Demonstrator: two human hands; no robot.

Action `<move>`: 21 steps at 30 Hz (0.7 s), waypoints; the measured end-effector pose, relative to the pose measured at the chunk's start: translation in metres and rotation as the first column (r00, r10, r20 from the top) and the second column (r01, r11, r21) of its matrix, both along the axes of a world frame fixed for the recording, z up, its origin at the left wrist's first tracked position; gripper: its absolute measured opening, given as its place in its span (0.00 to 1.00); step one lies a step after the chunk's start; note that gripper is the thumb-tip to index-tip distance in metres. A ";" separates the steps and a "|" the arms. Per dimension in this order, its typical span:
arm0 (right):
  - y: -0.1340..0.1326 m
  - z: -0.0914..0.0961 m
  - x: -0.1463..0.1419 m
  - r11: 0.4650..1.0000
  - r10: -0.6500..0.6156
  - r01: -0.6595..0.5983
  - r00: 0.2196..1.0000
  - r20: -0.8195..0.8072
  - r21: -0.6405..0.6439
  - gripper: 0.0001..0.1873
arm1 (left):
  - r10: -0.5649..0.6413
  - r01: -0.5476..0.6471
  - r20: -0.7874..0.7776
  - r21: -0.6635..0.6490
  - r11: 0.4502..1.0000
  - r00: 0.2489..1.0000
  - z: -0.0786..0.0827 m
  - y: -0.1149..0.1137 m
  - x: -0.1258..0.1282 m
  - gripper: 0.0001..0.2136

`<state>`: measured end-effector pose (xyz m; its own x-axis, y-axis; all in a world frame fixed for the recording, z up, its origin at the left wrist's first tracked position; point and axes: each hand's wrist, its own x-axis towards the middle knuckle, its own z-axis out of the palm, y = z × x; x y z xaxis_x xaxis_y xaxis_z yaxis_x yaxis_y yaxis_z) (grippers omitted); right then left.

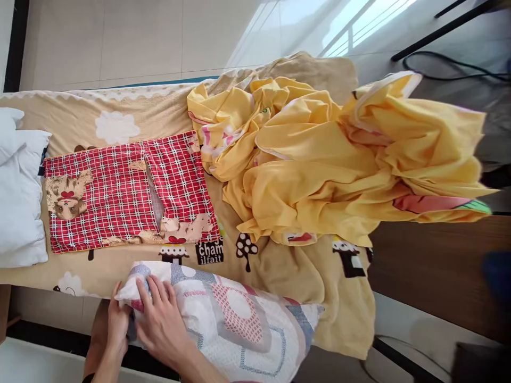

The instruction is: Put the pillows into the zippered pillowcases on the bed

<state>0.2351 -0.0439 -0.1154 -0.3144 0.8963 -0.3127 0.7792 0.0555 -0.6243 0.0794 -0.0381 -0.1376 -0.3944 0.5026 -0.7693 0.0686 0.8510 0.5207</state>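
A plump pillow (231, 314) in a white pillowcase with blue and red patches lies along the near side of the bed. My left hand (117, 327) is closed on its left corner, with the fingers partly hidden behind the cloth. My right hand (162, 316) grips the same end, its fingers bent over the top and its thumb out of sight. Beyond the pillow, a red plaid pillowcase (107, 197) with bear prints lies flat, a slit-like opening across it.
A rumpled yellow cloth (319, 159) covers the bed's right part, over a beige printed sheet (279, 266). White pillows (22, 197) lie at the left end. Past the bed are a tiled floor (120, 42) and a black cable (447, 61); brown wood (439, 266) is at right.
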 end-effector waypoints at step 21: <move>0.076 0.005 0.079 0.900 -0.435 0.431 0.897 0.080 0.062 0.08 | -0.373 0.324 0.325 0.195 0.926 0.869 0.034 0.131 0.063 0.18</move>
